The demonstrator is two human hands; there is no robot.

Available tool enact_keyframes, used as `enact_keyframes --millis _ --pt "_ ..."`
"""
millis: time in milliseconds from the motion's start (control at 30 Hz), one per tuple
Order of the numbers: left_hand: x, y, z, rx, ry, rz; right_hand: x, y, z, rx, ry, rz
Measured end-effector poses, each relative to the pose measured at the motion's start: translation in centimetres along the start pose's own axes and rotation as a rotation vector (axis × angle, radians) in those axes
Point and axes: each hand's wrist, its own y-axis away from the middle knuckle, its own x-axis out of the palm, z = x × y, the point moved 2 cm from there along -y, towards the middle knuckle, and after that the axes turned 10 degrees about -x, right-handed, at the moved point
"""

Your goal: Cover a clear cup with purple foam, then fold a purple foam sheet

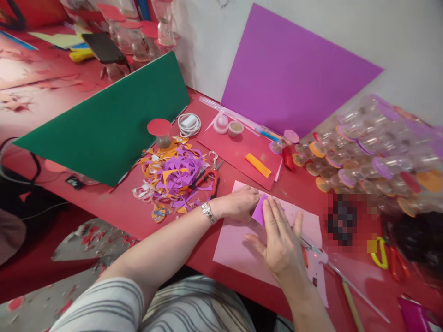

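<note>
My right hand point(279, 237) lies flat with its fingers stretched out, pressing a small purple piece of paper or foam point(259, 214) onto a pale pink sheet point(238, 249). My left hand point(242, 203), with a watch at its wrist, is at the upper left edge of the purple piece. Its fingers are curled in and partly hidden, and they appear to grip that edge. Beside my right wrist, a glue gun point(320, 256) rests on the pink sheet, partly covered by the hand.
Purple and orange scraps point(180, 173) and red-handled cutters point(212, 177) lie left of my hands. A green board point(114, 120) and a purple board point(294, 74) stand behind. Clear plastic-cup shapes point(367, 152) are stacked at right, near yellow-handled scissors point(380, 253) and a wooden stick point(351, 304).
</note>
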Motion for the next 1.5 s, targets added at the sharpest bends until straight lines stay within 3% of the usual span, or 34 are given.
enact_keyframes --millis 500,767,1033,1333,1433,1500 --pt "-0.4 0.0 0.3 0.026 0.023 0.066 0.3 -0.5 0.2 -0.023 0.019 0.008" --pt "-0.2 0.2 0.1 0.021 0.097 -0.017 -1.6 0.7 -0.8 0.091 0.025 -0.058" --pt "0.6 -0.2 0.7 0.027 0.120 -0.046 -0.4 0.0 0.6 0.027 0.051 0.077" --pt "0.0 -0.1 0.6 0.076 0.265 -0.074 0.1 -0.3 0.5 0.039 0.025 0.054" --pt "-0.1 -0.2 0.7 0.102 0.309 -0.092 -0.3 0.0 0.2 0.065 -0.066 -0.014" --pt "-0.6 0.0 0.7 0.099 0.361 -0.116 -1.2 0.5 0.1 0.122 -0.187 -0.156"
